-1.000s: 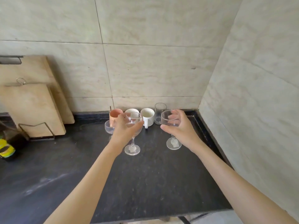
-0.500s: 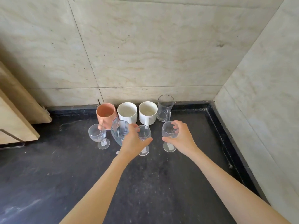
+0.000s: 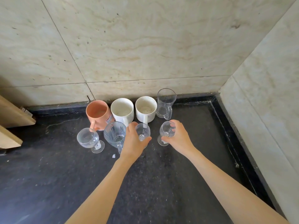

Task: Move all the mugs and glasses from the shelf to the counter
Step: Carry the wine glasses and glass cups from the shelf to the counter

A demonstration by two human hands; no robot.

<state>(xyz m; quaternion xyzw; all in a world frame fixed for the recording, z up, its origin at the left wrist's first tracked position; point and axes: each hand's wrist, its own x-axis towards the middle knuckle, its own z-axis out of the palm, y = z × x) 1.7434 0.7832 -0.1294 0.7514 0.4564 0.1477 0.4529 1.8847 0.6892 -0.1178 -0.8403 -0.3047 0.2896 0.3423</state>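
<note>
On the black counter point(image 3: 161, 183), my left hand point(image 3: 133, 143) is wrapped around the bowl of a clear stemmed glass point(image 3: 143, 133). My right hand point(image 3: 178, 138) grips a second stemmed glass point(image 3: 166, 131) whose foot rests on the counter. Left of my hands stand a ribbed glass mug point(image 3: 114, 135) and another stemmed glass point(image 3: 88, 139). Along the back wall sit a pink mug point(image 3: 97, 113), two white mugs point(image 3: 123, 110) point(image 3: 145, 109) and a clear glass mug point(image 3: 165, 104).
Wooden cutting boards point(image 3: 13, 115) lean against the wall at the left edge. Tiled walls close the corner at the back and right. A raised black rim point(image 3: 226, 126) runs along the counter's right side.
Both hands have carried the two stemmed glasses forward and down toward the row of mugs. The view has closed in on the counter's back corner.
</note>
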